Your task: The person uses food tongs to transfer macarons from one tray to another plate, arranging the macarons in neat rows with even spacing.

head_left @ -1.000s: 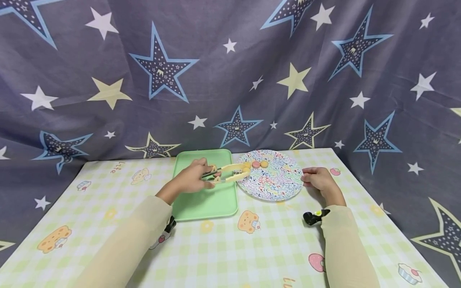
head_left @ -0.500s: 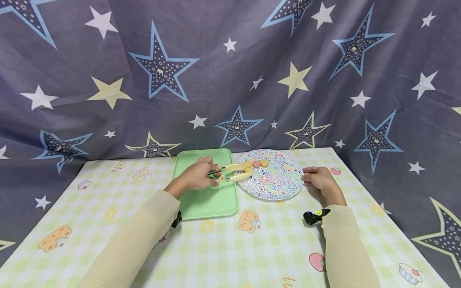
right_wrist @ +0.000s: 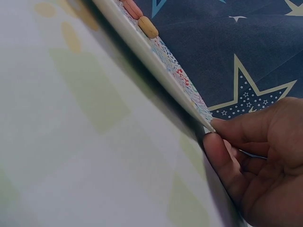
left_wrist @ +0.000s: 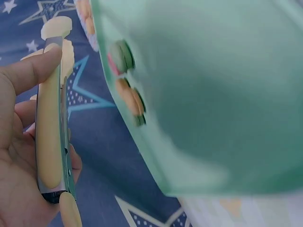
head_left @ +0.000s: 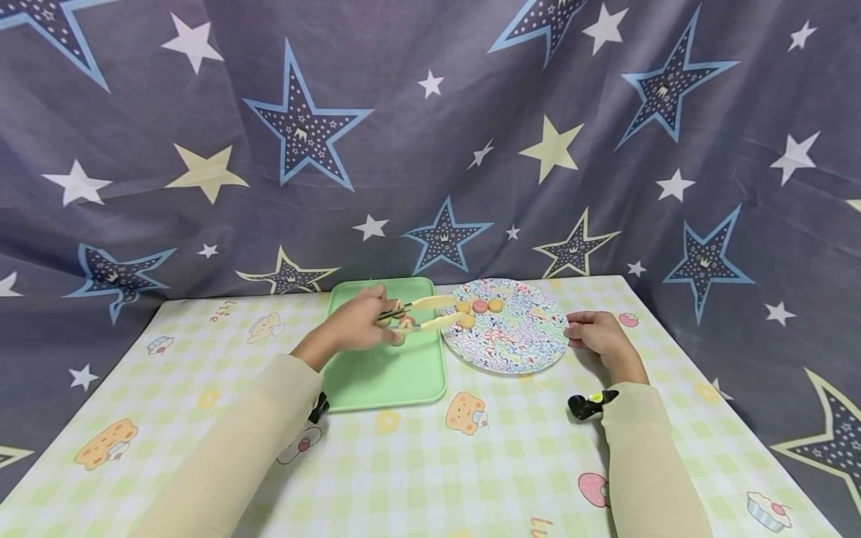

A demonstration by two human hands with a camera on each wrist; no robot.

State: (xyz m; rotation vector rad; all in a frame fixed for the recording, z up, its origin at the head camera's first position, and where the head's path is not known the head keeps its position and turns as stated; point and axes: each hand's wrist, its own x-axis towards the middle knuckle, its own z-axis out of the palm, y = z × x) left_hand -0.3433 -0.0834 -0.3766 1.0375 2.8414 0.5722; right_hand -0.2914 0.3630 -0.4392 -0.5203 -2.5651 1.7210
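My left hand [head_left: 356, 321] holds kitchen tongs [head_left: 433, 302] with pale yellow tips, above the far part of the green tray [head_left: 383, 381]. The tips stand apart and reach the left edge of the speckled round plate [head_left: 511, 344], close to a yellow macaron [head_left: 467, 321]. In a row behind it lie a pink macaron [head_left: 480, 306] and two more yellow ones. A green macaron [left_wrist: 122, 56] and an orange macaron [left_wrist: 131, 97] show on the tray in the left wrist view. Between thumb and fingers, my right hand [right_wrist: 274, 151] pinches the plate's right rim.
A pale checked tablecloth [head_left: 377, 478] with cartoon prints covers the table. Directly behind its far edge hangs a dark curtain [head_left: 417, 149] with stars. Tray and plate sit side by side near that edge.
The tongs have spread apart and drawn slightly left, leaving the front yellow macaron on the plate. My left hand has shifted a little left after a small move right; my right hand stays at the rim.
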